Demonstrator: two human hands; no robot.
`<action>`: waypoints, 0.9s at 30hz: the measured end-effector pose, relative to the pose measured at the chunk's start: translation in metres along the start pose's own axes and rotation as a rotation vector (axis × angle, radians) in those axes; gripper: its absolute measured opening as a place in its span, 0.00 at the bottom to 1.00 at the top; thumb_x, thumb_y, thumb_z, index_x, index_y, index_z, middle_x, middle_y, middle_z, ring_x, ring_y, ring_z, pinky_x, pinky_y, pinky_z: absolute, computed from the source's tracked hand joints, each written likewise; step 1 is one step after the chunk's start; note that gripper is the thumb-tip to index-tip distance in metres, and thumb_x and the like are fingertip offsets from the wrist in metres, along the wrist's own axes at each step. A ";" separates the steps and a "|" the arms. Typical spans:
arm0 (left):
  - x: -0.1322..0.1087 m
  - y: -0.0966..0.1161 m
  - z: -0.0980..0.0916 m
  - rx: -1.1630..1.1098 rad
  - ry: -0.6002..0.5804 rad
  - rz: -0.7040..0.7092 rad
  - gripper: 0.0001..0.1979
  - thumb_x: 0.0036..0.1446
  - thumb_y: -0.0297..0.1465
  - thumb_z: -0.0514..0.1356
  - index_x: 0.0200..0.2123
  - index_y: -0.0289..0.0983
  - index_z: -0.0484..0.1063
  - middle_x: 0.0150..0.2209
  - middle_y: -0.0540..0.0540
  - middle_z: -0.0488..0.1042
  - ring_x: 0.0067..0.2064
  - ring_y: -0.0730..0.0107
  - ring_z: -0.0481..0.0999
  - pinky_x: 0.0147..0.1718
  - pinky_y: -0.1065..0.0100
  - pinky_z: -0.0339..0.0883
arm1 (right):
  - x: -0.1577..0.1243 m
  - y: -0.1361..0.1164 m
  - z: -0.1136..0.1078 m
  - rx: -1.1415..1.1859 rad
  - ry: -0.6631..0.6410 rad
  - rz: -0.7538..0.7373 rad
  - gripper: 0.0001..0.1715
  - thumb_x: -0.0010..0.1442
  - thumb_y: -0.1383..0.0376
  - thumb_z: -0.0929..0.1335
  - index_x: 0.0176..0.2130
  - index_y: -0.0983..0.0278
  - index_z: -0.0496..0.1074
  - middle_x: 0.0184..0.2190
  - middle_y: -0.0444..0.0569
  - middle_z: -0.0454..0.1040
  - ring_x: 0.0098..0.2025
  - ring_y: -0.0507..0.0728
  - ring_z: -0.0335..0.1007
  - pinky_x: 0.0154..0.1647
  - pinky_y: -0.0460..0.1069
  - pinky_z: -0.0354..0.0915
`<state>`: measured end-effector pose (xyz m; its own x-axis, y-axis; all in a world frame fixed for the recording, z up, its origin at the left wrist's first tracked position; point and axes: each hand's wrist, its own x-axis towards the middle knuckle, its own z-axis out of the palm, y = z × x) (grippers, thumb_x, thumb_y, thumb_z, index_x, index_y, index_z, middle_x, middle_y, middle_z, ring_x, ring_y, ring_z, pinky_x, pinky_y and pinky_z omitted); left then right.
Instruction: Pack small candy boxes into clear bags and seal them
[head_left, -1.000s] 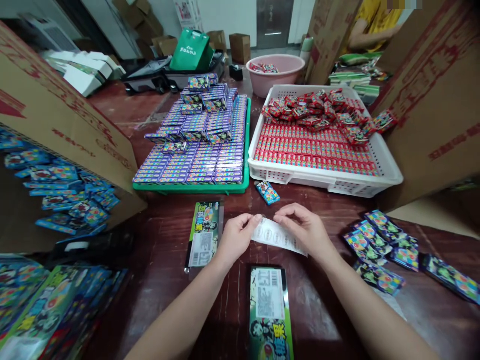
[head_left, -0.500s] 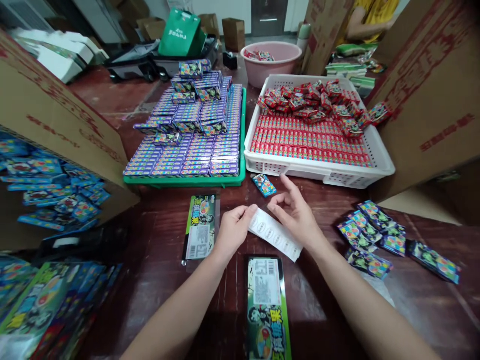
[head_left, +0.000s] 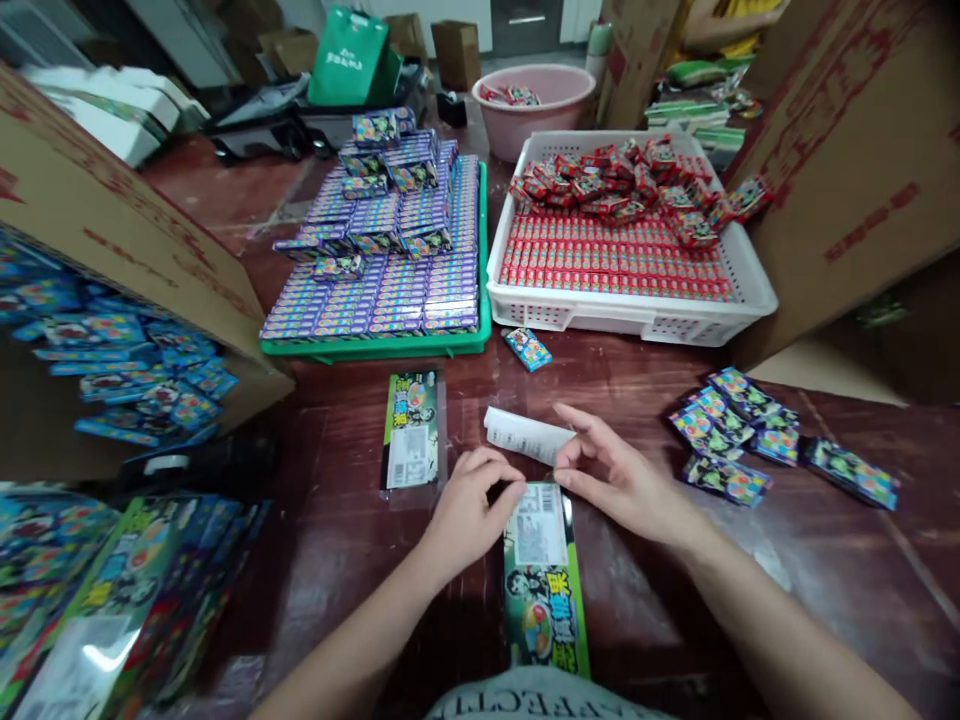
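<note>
My right hand (head_left: 626, 480) pinches one end of a white strip of round stickers (head_left: 521, 433) between thumb and fingers, just above the table. My left hand (head_left: 471, 508) is curled, its fingertips pressed together at the top edge of a green candy packet (head_left: 544, 590) that lies flat in front of me with its barcode label up. What the left fingertips pinch is too small to see. A second green packet (head_left: 411, 432) lies to the left of my left hand.
Behind stand a green tray (head_left: 375, 347) stacked with purple boxes and a white basket (head_left: 637, 322) of red boxes, with one small blue box (head_left: 529, 348) loose between them. Colourful packets (head_left: 724, 430) lie at right. Cardboard cartons (head_left: 112, 230) flank both sides; a pink basin (head_left: 536, 115) is at the back.
The strip passed from my left hand to my right. My left hand dropped to the top of the near green packet. The view tilted down and both hands came closer to me.
</note>
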<state>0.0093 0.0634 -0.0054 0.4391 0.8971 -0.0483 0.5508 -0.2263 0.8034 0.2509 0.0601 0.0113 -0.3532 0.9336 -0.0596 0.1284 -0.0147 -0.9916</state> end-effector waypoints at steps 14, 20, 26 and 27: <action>-0.003 0.020 0.000 -0.392 -0.164 -0.123 0.10 0.63 0.36 0.61 0.41 0.39 0.78 0.39 0.47 0.81 0.39 0.65 0.78 0.41 0.65 0.71 | -0.029 -0.011 0.015 -0.637 0.112 -0.188 0.48 0.67 0.64 0.68 0.73 0.49 0.39 0.46 0.49 0.73 0.48 0.62 0.68 0.55 0.62 0.63; -0.004 0.022 0.007 -0.498 -0.201 -0.077 0.09 0.60 0.36 0.65 0.39 0.37 0.74 0.39 0.47 0.80 0.40 0.67 0.78 0.44 0.65 0.70 | -0.038 -0.010 0.026 -0.743 0.052 -0.221 0.47 0.71 0.67 0.64 0.73 0.45 0.31 0.45 0.45 0.78 0.48 0.63 0.68 0.56 0.66 0.58; 0.006 -0.002 -0.019 -0.689 -0.065 -0.223 0.17 0.50 0.34 0.72 0.34 0.38 0.66 0.33 0.51 0.77 0.34 0.71 0.77 0.34 0.70 0.71 | -0.053 -0.002 0.017 -0.489 0.287 -0.228 0.44 0.69 0.62 0.66 0.73 0.48 0.39 0.59 0.51 0.70 0.59 0.64 0.66 0.62 0.65 0.60; 0.006 -0.006 -0.028 -0.726 0.067 -0.257 0.18 0.49 0.34 0.72 0.37 0.38 0.67 0.34 0.52 0.77 0.34 0.71 0.77 0.33 0.70 0.71 | -0.059 0.001 0.016 -0.410 0.425 -0.215 0.43 0.68 0.61 0.67 0.73 0.49 0.42 0.60 0.53 0.68 0.60 0.63 0.65 0.62 0.64 0.61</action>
<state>-0.0112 0.0811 0.0063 0.3037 0.9142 -0.2684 0.0161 0.2768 0.9608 0.2570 -0.0009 0.0124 -0.0225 0.9624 0.2706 0.4704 0.2490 -0.8466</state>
